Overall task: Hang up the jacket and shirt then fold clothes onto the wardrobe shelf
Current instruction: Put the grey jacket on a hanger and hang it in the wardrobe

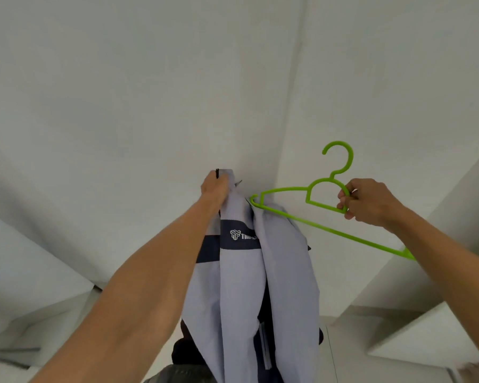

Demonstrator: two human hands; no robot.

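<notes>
A pale lilac jacket [241,286] with a dark navy band and white logo hangs down the middle of the view. My left hand [215,185] is raised and shut on its collar. To the right, my right hand [367,201] grips a bright green plastic hanger [320,189] near its neck, hook pointing up. The hanger's left tip touches or enters the jacket's shoulder opening; its right end runs behind my right forearm.
White walls meet in a corner behind the jacket. White wardrobe panels or shelf edges [426,335] slope in at lower right, and another pale panel [33,299] lies at lower left. Dark clothing [186,352] shows below the jacket.
</notes>
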